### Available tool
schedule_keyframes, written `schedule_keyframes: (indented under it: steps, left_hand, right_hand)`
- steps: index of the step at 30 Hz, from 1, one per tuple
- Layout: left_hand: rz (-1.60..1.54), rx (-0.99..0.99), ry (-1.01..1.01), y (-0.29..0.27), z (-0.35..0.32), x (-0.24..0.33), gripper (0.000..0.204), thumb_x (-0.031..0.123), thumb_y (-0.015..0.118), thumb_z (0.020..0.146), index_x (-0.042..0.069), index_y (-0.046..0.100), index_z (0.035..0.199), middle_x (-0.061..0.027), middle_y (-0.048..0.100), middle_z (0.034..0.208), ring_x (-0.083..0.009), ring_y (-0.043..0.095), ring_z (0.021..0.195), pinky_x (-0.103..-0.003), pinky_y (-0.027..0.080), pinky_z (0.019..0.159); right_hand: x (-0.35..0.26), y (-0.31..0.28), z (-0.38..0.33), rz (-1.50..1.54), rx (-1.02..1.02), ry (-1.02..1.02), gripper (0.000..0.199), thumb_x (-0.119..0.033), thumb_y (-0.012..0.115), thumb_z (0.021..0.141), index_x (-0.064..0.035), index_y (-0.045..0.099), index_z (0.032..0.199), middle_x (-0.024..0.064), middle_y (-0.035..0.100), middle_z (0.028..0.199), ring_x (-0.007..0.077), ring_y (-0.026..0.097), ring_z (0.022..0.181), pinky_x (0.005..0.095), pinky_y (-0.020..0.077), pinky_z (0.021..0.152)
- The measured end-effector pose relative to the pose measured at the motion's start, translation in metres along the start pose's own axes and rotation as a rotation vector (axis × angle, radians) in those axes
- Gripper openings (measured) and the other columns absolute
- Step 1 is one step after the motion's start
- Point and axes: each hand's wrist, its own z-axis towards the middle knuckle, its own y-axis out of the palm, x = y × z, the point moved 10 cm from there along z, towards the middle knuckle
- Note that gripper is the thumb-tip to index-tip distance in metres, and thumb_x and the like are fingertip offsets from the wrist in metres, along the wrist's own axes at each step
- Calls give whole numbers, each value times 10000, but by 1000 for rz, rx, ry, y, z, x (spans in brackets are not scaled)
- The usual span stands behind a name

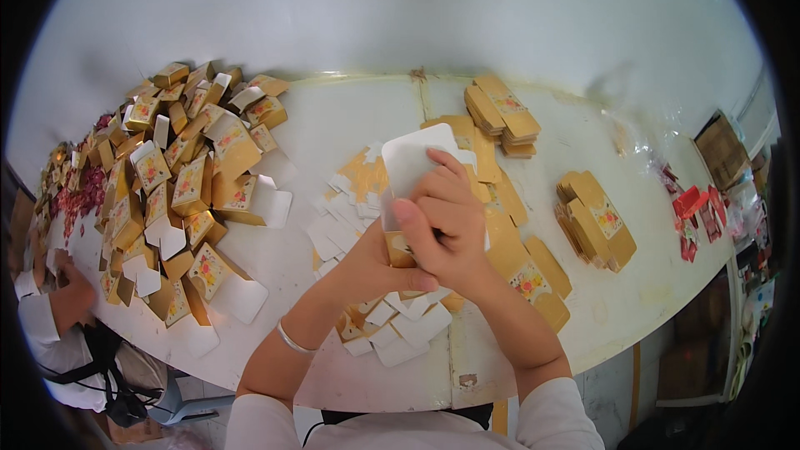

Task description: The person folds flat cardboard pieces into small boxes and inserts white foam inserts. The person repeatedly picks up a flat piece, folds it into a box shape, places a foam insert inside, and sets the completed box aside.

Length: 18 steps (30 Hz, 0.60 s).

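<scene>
- Two bare hands meet above the white table (pixel 350 117), closed together on one gold carton (pixel 408 168) whose white inner side faces up.
- The right hand (pixel 446 225) wraps over the carton's lower part, fingers curled and pressed on it.
- The left hand (pixel 375 271) grips from beneath, thumb clamped across its lower edge.
- A loose pile of folded gold boxes (pixel 179 183) lies well to the left.
- Flat gold stacks (pixel 593 221) sit to the right, with another stack (pixel 502 114) farther back.
- Another person's hand (pixel 71 296) rests at the table's left edge.
</scene>
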Motion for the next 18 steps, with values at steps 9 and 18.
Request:
schedule_keyframes:
  steps: [9,18]
  left_hand:
    - [93,460,337,-42,-12,57,715,22,733,651,46,293,1214,-81,526,1028,-185,550,976,-300,500,786]
    - [732,345,403,-22,-16,73,340,111,619,784,48,468,1083,-79,506,955,-160,505,840,-281,424,716]
  right_hand:
    - [44,-50,-2,480,427,370,403,-272,467,869,-48,400,1197,117,455,1156,191,394,1123,388,270,974]
    - [78,35,-34,1230,120,967,336,-129,512,824,-51,474,1149,73,553,1045,163,544,938,275,456,766]
